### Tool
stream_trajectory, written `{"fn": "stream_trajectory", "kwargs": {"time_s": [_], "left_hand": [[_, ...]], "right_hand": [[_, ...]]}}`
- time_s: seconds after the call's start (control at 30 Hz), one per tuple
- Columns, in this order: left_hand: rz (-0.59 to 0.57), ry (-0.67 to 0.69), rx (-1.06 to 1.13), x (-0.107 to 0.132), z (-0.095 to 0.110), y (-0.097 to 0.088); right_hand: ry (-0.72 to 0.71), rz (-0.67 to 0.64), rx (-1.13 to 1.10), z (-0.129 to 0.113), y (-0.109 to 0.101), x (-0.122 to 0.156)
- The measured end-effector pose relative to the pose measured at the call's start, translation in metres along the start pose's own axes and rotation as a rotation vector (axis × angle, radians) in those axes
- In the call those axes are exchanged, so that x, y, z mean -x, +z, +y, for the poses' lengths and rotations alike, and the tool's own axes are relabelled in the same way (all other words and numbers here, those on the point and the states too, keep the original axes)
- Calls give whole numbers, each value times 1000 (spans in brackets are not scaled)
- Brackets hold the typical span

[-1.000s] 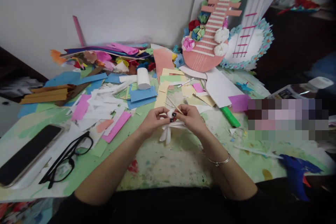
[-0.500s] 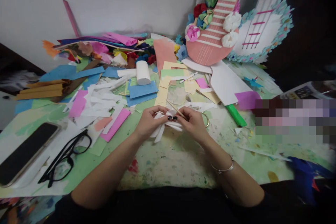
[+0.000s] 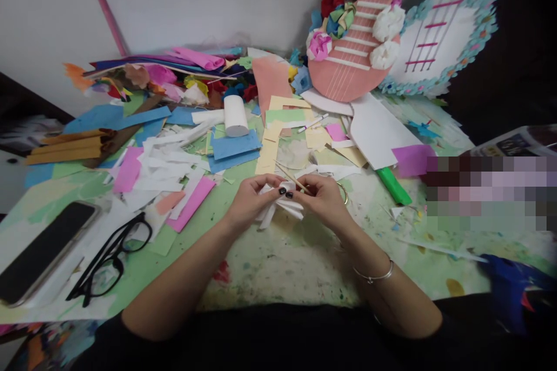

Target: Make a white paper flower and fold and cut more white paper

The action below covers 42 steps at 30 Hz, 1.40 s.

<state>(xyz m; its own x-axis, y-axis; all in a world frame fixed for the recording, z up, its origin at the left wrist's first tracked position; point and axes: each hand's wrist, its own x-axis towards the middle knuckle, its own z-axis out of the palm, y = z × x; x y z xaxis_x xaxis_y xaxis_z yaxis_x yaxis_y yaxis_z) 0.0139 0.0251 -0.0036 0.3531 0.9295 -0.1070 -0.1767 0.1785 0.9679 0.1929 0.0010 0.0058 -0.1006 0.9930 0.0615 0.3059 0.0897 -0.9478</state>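
Observation:
My left hand (image 3: 250,198) and my right hand (image 3: 322,197) meet over the paint-stained table (image 3: 282,266), both pinching a small white paper piece (image 3: 282,204) with several strips hanging from it. The thumbs with dark nails press on its rolled top. A thin wooden stick (image 3: 292,179) lies slanted through the fingers of my right hand and pokes up to the left. A silver bangle sits on my right wrist.
A phone (image 3: 41,252) and black glasses (image 3: 111,258) lie at the left. Coloured paper scraps (image 3: 174,151) and a white roll (image 3: 235,116) fill the middle. A pink paper guitar (image 3: 359,40) leans at the back. A green marker (image 3: 394,185) and a blue glue gun (image 3: 507,290) lie right.
The hands keep hold of the white paper piece and have turned it a little; its strips now fan more sideways. The view has shifted slightly.

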Motion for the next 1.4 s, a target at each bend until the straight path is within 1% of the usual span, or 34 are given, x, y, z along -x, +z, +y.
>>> {"fn": "stream_trajectory", "kwargs": {"time_s": [0.07,0.13,0.23,0.3,0.47,0.63,0.73,0.87,1.0,1.13,1.27,1.33,1.4], "left_hand": [[18,41,-66,0,1,1],[30,63,-98,0,1,1],[28,23,-83,0,0,1],[14,-7,-68,0,-1,1],[-11,12,-64,0,-3,0],[-45,15,-39,1,-1,1],[-41,40,-79,1,2,1],[-14,99,-153,1,6,2],[-9,119,-177,1,8,4],[-2,113,-190,2,7,5],[33,147,-267,2,3,4],[46,162,-302,2,2,3],[41,143,-291,2,3,4]], "right_hand": [[5,61,5,1,0,0],[14,99,-46,0,0,0],[26,118,-140,-4,1,1],[19,120,-154,-7,1,2],[10,86,-162,-9,4,3],[90,-5,-237,-7,6,2],[107,-26,-265,-7,5,2],[75,-13,-239,-9,4,2],[29,15,-175,-9,3,2],[3,41,-108,-8,3,3],[-13,64,-37,-8,5,4],[-9,47,-34,-8,5,3],[0,10,-39,-7,4,2]]}}
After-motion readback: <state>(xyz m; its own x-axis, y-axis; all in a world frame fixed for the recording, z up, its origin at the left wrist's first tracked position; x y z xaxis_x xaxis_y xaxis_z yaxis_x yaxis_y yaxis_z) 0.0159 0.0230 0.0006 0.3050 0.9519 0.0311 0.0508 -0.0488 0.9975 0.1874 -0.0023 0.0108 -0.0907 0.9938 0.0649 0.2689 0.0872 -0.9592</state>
